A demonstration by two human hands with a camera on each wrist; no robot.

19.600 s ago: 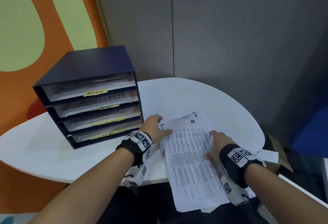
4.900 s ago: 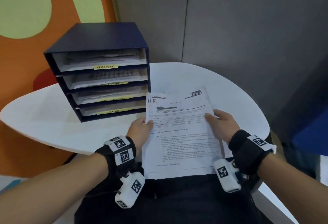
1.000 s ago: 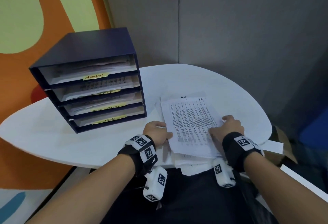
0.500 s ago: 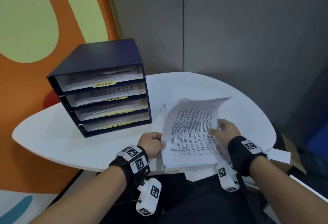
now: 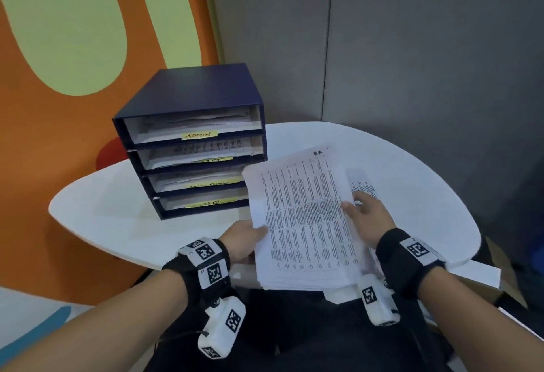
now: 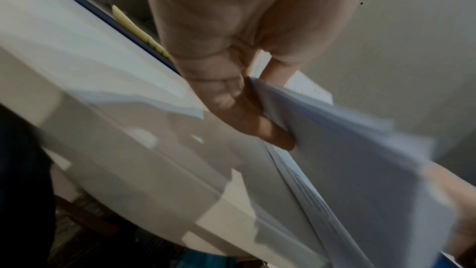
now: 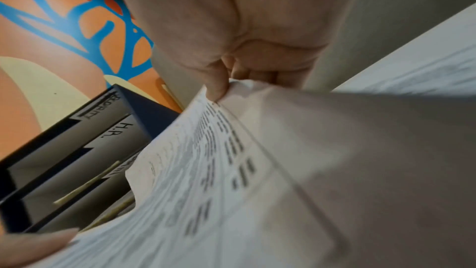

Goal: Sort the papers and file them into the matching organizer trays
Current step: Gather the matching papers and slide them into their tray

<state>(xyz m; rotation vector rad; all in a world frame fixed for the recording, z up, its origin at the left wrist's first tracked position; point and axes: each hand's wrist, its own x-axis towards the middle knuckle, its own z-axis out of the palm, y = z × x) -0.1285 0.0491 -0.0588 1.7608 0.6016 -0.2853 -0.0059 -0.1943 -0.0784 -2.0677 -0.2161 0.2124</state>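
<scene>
Grey panels back a white counter (image 5: 117, 224) with a 4-tray organizer (image 5: 191, 142). Both hands pinch the papers (image 5: 306, 224) just above the counter – left hand (image 5: 243, 242) at the left edge, right hand (image 5: 368, 215) at the right.

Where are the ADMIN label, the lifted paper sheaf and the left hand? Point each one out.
ADMIN label (image 5: 200, 135), head view, on the yellow strip at the organizer's top tray.
Paper sheaf (image 5: 306, 218), head view, on the middle of the printed top page.
Left hand (image 5: 243, 239), head view, on the back of the hand.
</scene>
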